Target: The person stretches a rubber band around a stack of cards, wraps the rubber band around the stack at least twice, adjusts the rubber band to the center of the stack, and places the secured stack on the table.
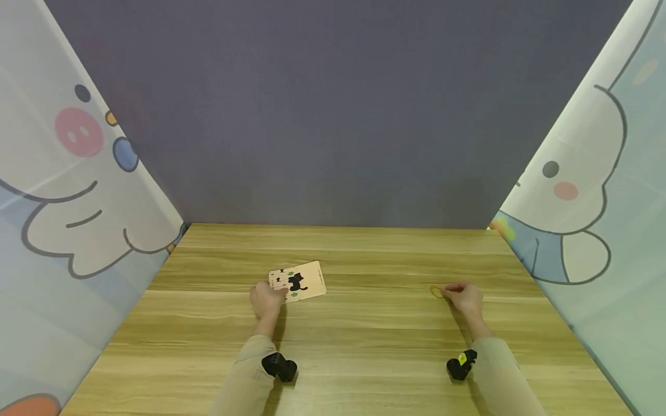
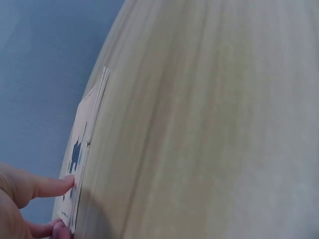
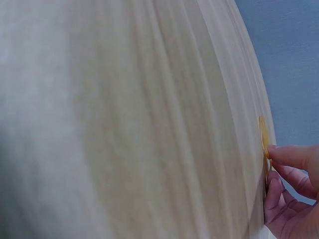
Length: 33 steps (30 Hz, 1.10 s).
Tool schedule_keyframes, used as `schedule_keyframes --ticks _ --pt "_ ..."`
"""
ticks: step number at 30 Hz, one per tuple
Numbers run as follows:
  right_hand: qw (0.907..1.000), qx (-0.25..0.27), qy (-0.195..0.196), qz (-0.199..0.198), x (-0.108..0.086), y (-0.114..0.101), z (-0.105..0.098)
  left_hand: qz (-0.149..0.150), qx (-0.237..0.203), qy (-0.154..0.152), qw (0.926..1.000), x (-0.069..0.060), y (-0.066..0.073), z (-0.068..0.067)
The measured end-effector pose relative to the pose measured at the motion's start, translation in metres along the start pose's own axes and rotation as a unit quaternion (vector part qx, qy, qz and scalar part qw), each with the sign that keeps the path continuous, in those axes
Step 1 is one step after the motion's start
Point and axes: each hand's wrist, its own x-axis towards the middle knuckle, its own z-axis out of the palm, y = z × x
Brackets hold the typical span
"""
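A cream notebook (image 1: 313, 277) with a black cat and small green shapes on its cover lies flat on the table, left of the middle. My left hand (image 1: 267, 299) grips it at its left end, thumb on the cover and other fingers at the edge. In the left wrist view, the notebook (image 2: 85, 114) shows thin layers along its side. Far to the right, my right hand (image 1: 465, 298) pinches a yellow rubber band (image 1: 435, 292) between thumb and fingertips. The band (image 3: 263, 130) is low against the tabletop in the right wrist view.
The wood-grain table (image 1: 359, 358) ends at a dark grey panel (image 1: 338, 115) at the back. Cartoon-printed curtains hang on the left (image 1: 31, 300) and right (image 1: 624, 323). Each sleeve carries a small black camera.
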Motion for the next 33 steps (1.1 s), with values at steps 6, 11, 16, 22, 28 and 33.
schedule_keyframes --ticks 6,11,16,22,28,33 --pt "0.9999 -0.010 0.001 -0.002 0.0008 0.0008 -0.0001 -0.027 0.003 -0.021 0.9994 0.0015 0.0052 0.0008" --pt "0.9998 -0.015 -0.014 0.006 0.0003 0.0008 -0.0023 -0.032 0.007 -0.035 0.9988 0.0024 0.0059 0.0005" --pt "0.9997 -0.006 -0.023 0.010 0.0007 0.0002 -0.0043 -0.015 0.011 -0.031 0.9994 0.0014 0.0076 -0.0001" --pt "0.9996 0.004 -0.022 0.018 -0.0011 0.0006 -0.0060 0.010 0.024 -0.024 0.9994 0.0028 0.0070 -0.0006" --pt "0.9977 0.043 -0.044 0.030 -0.0035 -0.0009 -0.0085 0.026 0.026 -0.038 0.9986 0.0034 0.0072 -0.0035" --pt "0.9913 0.106 -0.069 0.037 -0.0041 -0.0023 -0.0086 0.044 0.016 -0.045 0.9979 0.0026 0.0065 -0.0057"
